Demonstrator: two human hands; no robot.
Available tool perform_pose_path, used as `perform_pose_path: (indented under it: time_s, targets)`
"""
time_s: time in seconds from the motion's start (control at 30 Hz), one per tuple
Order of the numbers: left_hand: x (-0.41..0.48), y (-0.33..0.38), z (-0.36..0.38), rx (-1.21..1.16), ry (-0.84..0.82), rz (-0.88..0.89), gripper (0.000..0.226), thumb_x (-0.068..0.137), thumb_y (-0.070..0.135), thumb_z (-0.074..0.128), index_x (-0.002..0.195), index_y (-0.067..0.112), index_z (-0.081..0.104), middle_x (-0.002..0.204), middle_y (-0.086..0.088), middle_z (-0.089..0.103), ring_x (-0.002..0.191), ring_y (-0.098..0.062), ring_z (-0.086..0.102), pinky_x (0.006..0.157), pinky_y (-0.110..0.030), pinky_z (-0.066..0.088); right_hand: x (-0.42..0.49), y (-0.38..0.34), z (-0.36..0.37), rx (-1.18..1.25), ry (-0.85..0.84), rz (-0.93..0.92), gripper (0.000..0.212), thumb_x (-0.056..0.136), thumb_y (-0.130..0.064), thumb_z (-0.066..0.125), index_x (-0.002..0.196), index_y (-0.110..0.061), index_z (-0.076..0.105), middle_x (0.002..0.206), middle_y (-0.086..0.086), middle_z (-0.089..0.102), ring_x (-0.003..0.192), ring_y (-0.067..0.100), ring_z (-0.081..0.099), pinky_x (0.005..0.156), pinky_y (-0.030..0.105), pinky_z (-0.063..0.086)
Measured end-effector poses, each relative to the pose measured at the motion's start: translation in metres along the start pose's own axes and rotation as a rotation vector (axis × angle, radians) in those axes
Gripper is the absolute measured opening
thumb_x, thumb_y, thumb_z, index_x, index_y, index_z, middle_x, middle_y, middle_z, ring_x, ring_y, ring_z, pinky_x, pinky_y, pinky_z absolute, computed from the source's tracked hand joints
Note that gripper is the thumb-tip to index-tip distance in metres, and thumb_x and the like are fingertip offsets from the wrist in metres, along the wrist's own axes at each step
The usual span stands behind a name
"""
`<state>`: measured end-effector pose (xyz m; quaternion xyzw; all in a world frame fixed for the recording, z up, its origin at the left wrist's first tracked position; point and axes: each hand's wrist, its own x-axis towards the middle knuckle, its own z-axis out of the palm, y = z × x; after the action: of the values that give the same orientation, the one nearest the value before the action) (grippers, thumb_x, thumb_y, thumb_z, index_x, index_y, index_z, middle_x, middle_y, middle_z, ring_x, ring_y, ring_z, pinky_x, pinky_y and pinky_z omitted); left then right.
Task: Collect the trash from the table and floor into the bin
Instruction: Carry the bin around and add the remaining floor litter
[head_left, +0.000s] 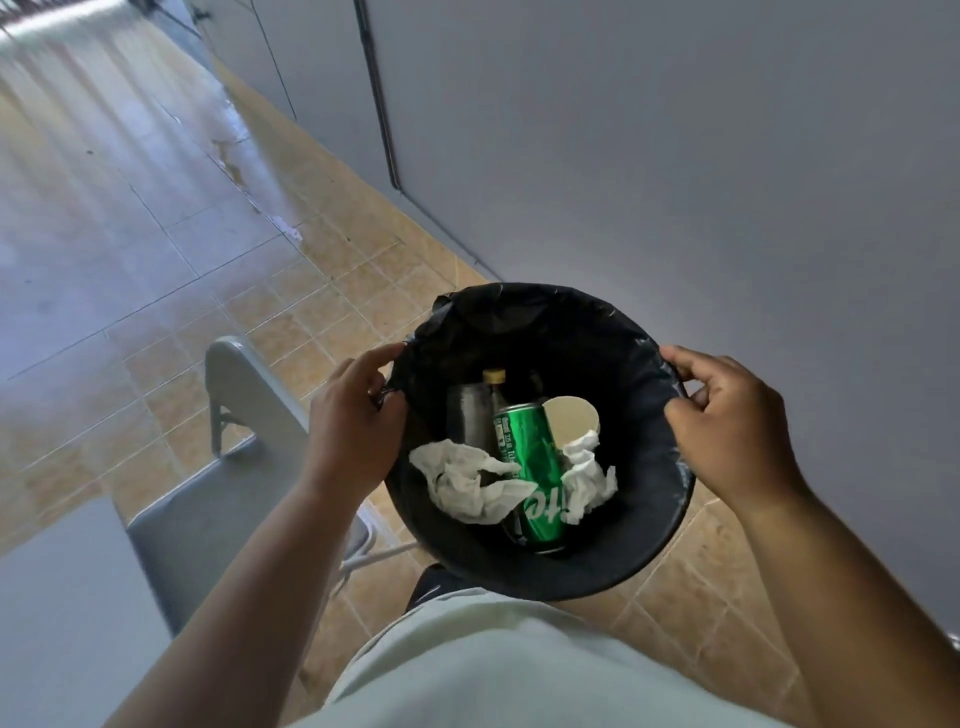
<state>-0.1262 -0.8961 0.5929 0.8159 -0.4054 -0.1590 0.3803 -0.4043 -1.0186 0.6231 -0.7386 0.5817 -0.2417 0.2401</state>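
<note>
Where both hands (358, 415) (727, 415) grip the bin (649, 540), a bottle (493, 400) seems half-buried.

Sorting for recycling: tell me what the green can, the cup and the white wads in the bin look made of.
Green can: thin metal, probably aluminium, going by its glossy printed sheen.
Cup: likely paper, matte cream with a rolled rim.
White wads: tissue or napkin paper, soft and crumpled.
Bin liner: thin black plastic film, wrinkled and shiny.

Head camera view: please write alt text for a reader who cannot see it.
Seen from above, a person's left hand and right hand grip opposite rims of a black-lined bin holding a green can, crumpled tissues, a paper cup and a bottle. A grey folding chair stands left, on tan tiles.
</note>
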Motion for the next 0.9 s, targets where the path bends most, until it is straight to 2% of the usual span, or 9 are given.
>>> perform_pose_path:
  time_s: [0.13,0.3,0.43,0.53,0.6,0.7,0.73,0.9]
  targets:
    - [0.076,-0.001,0.004,-0.017,0.007,-0.021,0.050,0.082,0.003,0.055,0.124,0.028,0.064,0.089,0.002,0.056,0.081,-0.020,0.057,0.074,-0.029,0.045,0.071,-0.025,0.023,-0.012,-0.024,-0.010,0.051,0.080,0.000,0.058,0.128,-0.018,0.064,0.101,0.002,0.064,0.068,0.008,0.056,0.076,0.022,0.040]
    - [0.165,0.000,-0.005,0.024,0.054,-0.045,0.049,0.083,0.005,0.055,0.124,0.028,0.063,0.092,0.000,0.057,0.084,-0.019,0.055,0.074,-0.023,0.038,0.162,-0.060,0.054,-0.001,-0.064,-0.072,0.052,0.083,0.000,0.056,0.131,-0.018,0.062,0.107,0.003,0.064,0.066,0.006,0.054,0.075,0.023,0.041]
    - [0.220,-0.009,-0.016,0.043,0.120,-0.085,0.048,0.084,0.006,0.055,0.126,0.028,0.062,0.095,-0.001,0.058,0.083,-0.015,0.053,0.066,-0.009,0.032,0.231,-0.090,0.087,0.004,-0.099,-0.151,0.051,0.082,-0.001,0.056,0.130,-0.018,0.063,0.110,0.004,0.065,0.067,0.009,0.054,0.078,0.023,0.042]
    - [0.258,-0.022,-0.019,0.053,0.176,-0.118,0.047,0.085,0.005,0.055,0.126,0.027,0.062,0.093,0.000,0.058,0.078,-0.012,0.052,0.063,-0.004,0.034,0.287,-0.114,0.118,0.008,-0.150,-0.219,0.051,0.081,0.000,0.057,0.128,-0.018,0.065,0.108,0.004,0.066,0.067,0.004,0.053,0.078,0.020,0.040]
    - [0.281,-0.030,-0.020,0.055,0.228,-0.160,0.047,0.085,0.005,0.055,0.126,0.027,0.062,0.092,-0.001,0.058,0.076,-0.012,0.053,0.066,-0.006,0.037,0.325,-0.130,0.140,0.023,-0.197,-0.276,0.050,0.082,0.001,0.057,0.128,-0.018,0.065,0.109,0.004,0.067,0.067,0.005,0.053,0.079,0.019,0.039]
    - [0.313,-0.040,-0.023,0.054,0.293,-0.240,0.046,0.086,0.005,0.056,0.128,0.025,0.061,0.091,-0.002,0.060,0.077,-0.015,0.059,0.072,-0.024,0.050,0.379,-0.155,0.177,0.058,-0.289,-0.358,0.048,0.084,0.001,0.057,0.128,-0.017,0.064,0.111,0.004,0.067,0.073,0.013,0.055,0.079,0.023,0.044]
    - [0.324,-0.043,-0.025,0.062,0.316,-0.267,0.045,0.087,0.005,0.057,0.128,0.024,0.061,0.089,-0.003,0.060,0.077,-0.017,0.060,0.071,-0.026,0.051,0.397,-0.164,0.190,0.071,-0.325,-0.381,0.048,0.085,0.001,0.057,0.129,-0.017,0.064,0.111,0.004,0.067,0.075,0.014,0.056,0.079,0.025,0.047]
    - [0.366,-0.051,-0.037,0.101,0.454,-0.396,0.044,0.085,0.004,0.061,0.124,0.024,0.063,0.078,-0.004,0.062,0.072,-0.022,0.060,0.069,-0.024,0.050,0.470,-0.212,0.246,0.108,-0.473,-0.515,0.050,0.083,0.004,0.056,0.128,-0.017,0.064,0.103,0.005,0.066,0.072,0.016,0.056,0.079,0.034,0.055]
